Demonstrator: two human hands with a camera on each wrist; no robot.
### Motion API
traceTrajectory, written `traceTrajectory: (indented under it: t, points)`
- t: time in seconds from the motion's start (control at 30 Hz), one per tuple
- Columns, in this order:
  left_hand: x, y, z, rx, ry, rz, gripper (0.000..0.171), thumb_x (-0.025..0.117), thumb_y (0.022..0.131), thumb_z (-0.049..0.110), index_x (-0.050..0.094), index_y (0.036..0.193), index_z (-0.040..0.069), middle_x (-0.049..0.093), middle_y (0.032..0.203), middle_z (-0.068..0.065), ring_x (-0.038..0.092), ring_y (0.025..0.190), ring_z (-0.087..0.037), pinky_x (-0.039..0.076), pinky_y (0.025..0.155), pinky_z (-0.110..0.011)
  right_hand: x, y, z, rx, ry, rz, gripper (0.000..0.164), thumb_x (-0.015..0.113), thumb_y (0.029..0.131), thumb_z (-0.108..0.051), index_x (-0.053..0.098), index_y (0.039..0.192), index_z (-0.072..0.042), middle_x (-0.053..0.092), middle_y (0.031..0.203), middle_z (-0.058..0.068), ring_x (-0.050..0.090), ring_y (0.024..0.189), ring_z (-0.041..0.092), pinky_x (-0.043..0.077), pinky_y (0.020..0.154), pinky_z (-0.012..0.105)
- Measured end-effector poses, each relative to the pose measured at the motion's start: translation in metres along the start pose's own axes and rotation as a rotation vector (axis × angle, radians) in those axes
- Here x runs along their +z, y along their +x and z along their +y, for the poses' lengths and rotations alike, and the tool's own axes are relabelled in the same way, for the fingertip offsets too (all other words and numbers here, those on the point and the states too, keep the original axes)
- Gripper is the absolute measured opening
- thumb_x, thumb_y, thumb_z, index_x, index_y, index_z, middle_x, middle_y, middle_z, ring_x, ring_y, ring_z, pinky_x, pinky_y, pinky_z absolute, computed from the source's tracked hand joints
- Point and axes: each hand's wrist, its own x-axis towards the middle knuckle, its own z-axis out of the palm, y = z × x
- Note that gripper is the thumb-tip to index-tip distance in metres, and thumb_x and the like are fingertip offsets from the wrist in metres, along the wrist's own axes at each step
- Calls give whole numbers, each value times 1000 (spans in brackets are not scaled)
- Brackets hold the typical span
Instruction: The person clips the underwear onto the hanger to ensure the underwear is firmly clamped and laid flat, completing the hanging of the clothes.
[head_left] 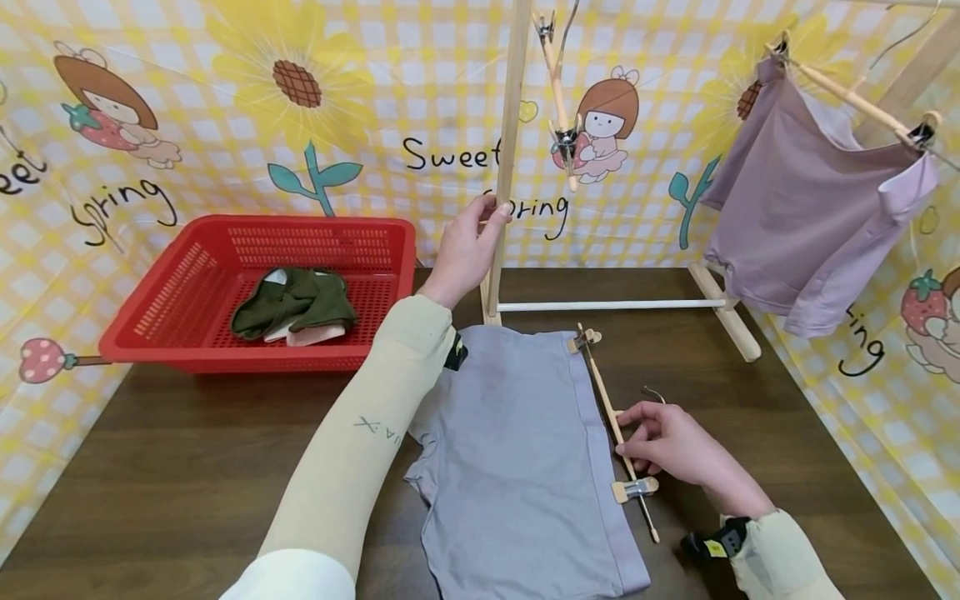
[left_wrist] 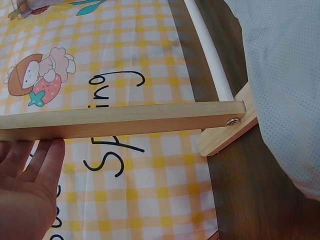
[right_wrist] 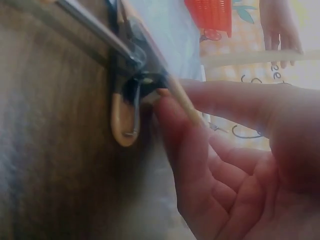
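Grey-lavender shorts (head_left: pixel 517 450) lie flat on the table, waistband toward the right. A wooden clip hanger (head_left: pixel 606 404) lies along that waistband, its two clips at the fabric's edge. My right hand (head_left: pixel 671 446) pinches the hanger's bar near its middle; the right wrist view shows thumb and finger (right_wrist: pixel 182 135) on the thin wood, with a clip close by, blurred. My left hand (head_left: pixel 468 250) holds the upright post (head_left: pixel 510 142) of a wooden rack, thumb in front. In the left wrist view its fingers (left_wrist: pixel 47 165) meet the post's edge.
A red plastic basket (head_left: pixel 258 364) with a dark green garment (head_left: pixel 300 304) stands at the left. On the rack hang a bare clip hanger (head_left: pixel 558 100) and clipped lavender shorts (head_left: pixel 810 200). A white crossbar (head_left: pixel 611 306) joins the rack's feet. Patterned cloth (head_left: pixel 360 50) backs the dark table.
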Motion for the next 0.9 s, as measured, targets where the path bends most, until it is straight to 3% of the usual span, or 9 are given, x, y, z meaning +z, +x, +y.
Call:
traceTrajectory:
  t: [0.27,0.5,0.63,0.77,0.83,0.9]
  points:
    - [-2,0,1,-5,6,12,45,45,97,42,51,130,12,61,114,4,54,105,-10,42,90,-25,-2,3,-3,16,-15,-9,32,78,76,-13,54,92,2,58,70,11,60,55,27,51,49,39]
    - [-2,-3,3,-34,-29,33,50,51,95,42,46,134,12,55,120,-2,54,106,-14,42,89,-26,-5,3,-6,-16,-44,-19,35,78,76,-19,54,92,1,58,69,11,60,57,26,51,49,39]
    - [-3,-10,6,-39,-69,127,51,59,91,40,41,127,10,54,110,-4,54,98,-14,44,83,-25,-10,4,-15,-58,-76,2,36,77,78,-27,56,92,-2,60,71,14,61,60,28,50,51,38]
    - [-6,-20,12,-14,-26,259,41,63,88,39,43,108,9,53,92,-4,53,83,-12,43,72,-25,-19,7,-28,-113,-86,36,33,73,82,-32,59,94,-5,63,77,16,62,67,32,51,55,38]
    - [-6,-25,15,12,0,288,36,63,88,39,44,100,10,53,85,-1,53,77,-11,43,69,-26,-25,8,-36,-140,-81,56,33,71,83,-34,60,96,-6,64,81,16,62,71,35,50,56,37]
    - [-6,-32,17,43,2,271,32,63,89,36,47,97,10,52,82,0,52,75,-10,43,68,-25,-32,9,-45,-176,-90,86,33,70,84,-35,61,98,-7,65,83,15,61,74,35,50,58,37]
